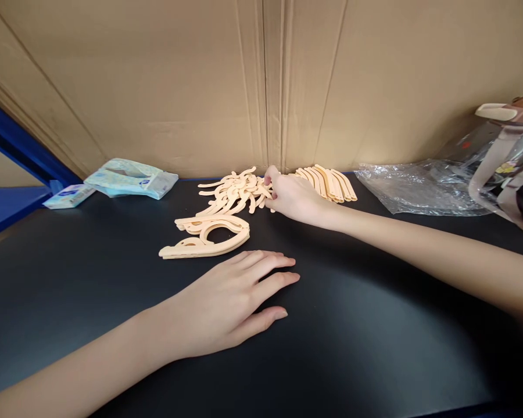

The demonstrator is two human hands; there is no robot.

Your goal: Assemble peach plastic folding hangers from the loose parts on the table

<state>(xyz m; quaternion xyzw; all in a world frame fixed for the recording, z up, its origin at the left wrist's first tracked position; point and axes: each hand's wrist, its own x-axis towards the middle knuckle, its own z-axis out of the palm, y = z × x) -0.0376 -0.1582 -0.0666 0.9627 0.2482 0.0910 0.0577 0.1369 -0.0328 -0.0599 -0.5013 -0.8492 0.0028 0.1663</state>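
My left hand (230, 302) lies palm down on the black table, fingers stretched out and holding nothing. Just beyond it are folded cream plastic hangers (204, 247), stacked flat. My right hand (294, 197) reaches to the back, its fingers curled at the right side of a loose pile of small curved hook pieces (233, 194). Whatever lies between those fingertips is too small and hidden to make out. Behind the right hand, a row of longer curved hanger arms (331, 184) is partly covered by it.
At the back left lie a light blue tissue pack (131, 177) and a smaller packet (70, 196). Crumpled clear plastic (418, 188) is at the back right, beside a transparent bag with a strap (490, 165). Cardboard (178, 87) walls the rear; a blue frame (21, 145) stands left.
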